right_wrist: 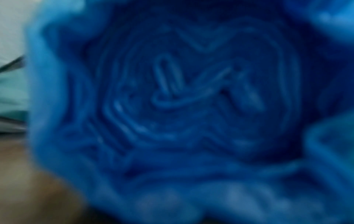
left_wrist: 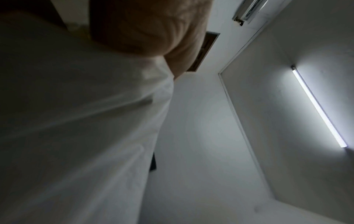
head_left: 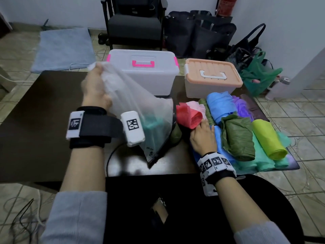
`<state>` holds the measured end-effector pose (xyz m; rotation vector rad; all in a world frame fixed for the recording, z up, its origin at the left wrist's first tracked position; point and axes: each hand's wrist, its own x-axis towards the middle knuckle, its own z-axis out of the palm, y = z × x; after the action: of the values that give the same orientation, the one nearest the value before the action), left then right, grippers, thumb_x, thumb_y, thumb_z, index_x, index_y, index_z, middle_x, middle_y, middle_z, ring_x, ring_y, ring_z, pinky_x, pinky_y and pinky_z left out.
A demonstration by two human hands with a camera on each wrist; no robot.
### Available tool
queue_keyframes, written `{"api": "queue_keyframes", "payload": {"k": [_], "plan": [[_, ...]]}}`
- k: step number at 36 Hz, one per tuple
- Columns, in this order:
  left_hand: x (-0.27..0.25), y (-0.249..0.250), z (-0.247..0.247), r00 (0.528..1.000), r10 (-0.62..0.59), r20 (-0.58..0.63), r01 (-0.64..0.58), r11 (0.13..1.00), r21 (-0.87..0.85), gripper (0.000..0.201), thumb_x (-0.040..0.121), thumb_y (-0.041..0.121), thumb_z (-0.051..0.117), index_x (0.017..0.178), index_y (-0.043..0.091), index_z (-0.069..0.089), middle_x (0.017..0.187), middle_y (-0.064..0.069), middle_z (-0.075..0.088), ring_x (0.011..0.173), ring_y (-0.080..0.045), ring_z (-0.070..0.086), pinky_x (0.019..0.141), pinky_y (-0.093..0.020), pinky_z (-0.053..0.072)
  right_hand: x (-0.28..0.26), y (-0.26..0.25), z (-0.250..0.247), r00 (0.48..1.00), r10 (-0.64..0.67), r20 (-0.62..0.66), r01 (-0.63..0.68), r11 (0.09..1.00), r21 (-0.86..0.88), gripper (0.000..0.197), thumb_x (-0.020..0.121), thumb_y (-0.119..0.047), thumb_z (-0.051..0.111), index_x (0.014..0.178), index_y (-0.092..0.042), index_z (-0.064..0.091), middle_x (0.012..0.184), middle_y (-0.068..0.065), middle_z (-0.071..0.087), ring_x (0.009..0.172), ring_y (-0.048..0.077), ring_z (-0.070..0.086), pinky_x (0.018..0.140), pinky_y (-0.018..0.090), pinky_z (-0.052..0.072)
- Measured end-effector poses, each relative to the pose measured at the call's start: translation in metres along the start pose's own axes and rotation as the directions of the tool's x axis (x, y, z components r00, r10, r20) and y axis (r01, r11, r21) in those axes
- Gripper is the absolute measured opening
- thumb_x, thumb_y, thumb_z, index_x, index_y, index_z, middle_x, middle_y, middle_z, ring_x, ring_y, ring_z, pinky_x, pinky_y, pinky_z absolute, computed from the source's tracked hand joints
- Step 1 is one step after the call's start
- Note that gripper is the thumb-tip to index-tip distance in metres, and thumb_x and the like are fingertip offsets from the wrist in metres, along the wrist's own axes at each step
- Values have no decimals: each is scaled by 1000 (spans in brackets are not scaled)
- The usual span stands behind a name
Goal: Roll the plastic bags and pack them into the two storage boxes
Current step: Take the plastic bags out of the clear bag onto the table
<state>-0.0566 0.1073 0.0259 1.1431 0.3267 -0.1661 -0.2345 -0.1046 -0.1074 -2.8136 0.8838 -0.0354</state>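
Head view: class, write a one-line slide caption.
Left hand lifts a clear plastic bag while right hand rests on rolled bags; both storage boxes closed.

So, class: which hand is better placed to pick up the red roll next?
Probably the right hand: its fingertips lie beside the red roll, while the left hand grips the clear bag.

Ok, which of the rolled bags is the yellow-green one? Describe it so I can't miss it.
Start at the peach-lidded box at the table's far right, then come toward the near right corner, onto the heap of rolled bags. The yellow-green roll lies on the mint-green bags, right of the olive roll; it is the only bright lime one.
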Motion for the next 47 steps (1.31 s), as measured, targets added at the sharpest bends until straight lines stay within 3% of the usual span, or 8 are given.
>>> {"api": "queue_keyframes", "payload": {"k": [4, 8, 15, 18, 21, 27, 32, 47], "plan": [[18, 0, -34, 987, 29, -158, 19, 956, 293, 36, 79, 36, 59, 106, 12, 52, 100, -7, 59, 83, -20, 63, 72, -30, 52, 1, 0, 1, 1000, -1, -9, 2, 1000, 11, 47, 98, -16, 30, 143, -4, 31, 155, 10, 22, 144, 27, 13, 116, 46, 8], [31, 3, -54, 967, 139, -212, 10, 815, 579, 63, 83, 38, 49, 135, 4, 39, 135, -14, 47, 121, -28, 49, 98, -29, 39, 5, 3, 0, 999, 3, 38, -7, 995, 98, 49, 99, -19, 27, 146, -8, 28, 157, 7, 17, 145, 26, 11, 116, 46, 6], [-2, -2, -15, 733, 680, 33, -256, 230, 939, 49, 93, 33, 49, 134, 8, 38, 143, -13, 35, 131, -30, 32, 104, -42, 28, 17, 4, -17, 993, 36, 113, -73, 937, 342, 67, 75, -30, 17, 120, 6, 51, 137, 22, 45, 128, 33, 37, 108, 46, 26], [-12, -20, 12, 744, 573, 343, -563, 261, 784, 35, 94, 30, 48, 121, 7, 54, 123, -11, 57, 114, -26, 52, 96, -35, 39, 20, 0, -27, 994, 93, 55, -107, 925, 365, 50, 74, -26, 21, 95, 5, 55, 115, 30, 54, 109, 37, 45, 96, 44, 34], [-21, -56, 32, 812, 289, 508, -581, 311, 752, 41, 95, 37, 49, 122, 7, 55, 123, -10, 60, 112, -25, 55, 97, -34, 41, 15, -8, -33, 981, 66, -185, 2, 937, 349, 40, 84, -8, 38, 119, 5, 53, 127, 25, 50, 120, 37, 41, 105, 38, 25], [-14, -118, 28, 897, 4, 442, -442, -19, 897, 65, 90, 55, 44, 134, 8, 44, 138, -18, 43, 128, -35, 35, 102, -40, 30, 0, -36, -38, 980, -175, -96, 198, 915, 350, 48, 86, -27, 47, 134, -21, 45, 139, 10, 39, 130, 28, 31, 110, 38, 23], [3, -129, 11, 878, 41, 477, -479, 70, 875, 46, 95, 43, 39, 123, 9, 53, 126, -20, 52, 119, -38, 42, 100, -41, 33, 8, -43, -33, 995, -66, 81, 41, 960, 278, 61, 89, -57, 46, 140, -26, 34, 143, 13, 34, 132, 31, 27, 107, 41, 26], [5, -145, -12, 833, 222, 508, -553, 286, 782, 41, 99, 35, 36, 108, 6, 63, 107, -19, 62, 103, -35, 52, 90, -45, 42, 41, -58, -34, 939, 230, 255, -266, 957, 115, 65, 88, -48, 56, 131, -3, 39, 136, 19, 41, 128, 35, 33, 103, 39, 32]]}}
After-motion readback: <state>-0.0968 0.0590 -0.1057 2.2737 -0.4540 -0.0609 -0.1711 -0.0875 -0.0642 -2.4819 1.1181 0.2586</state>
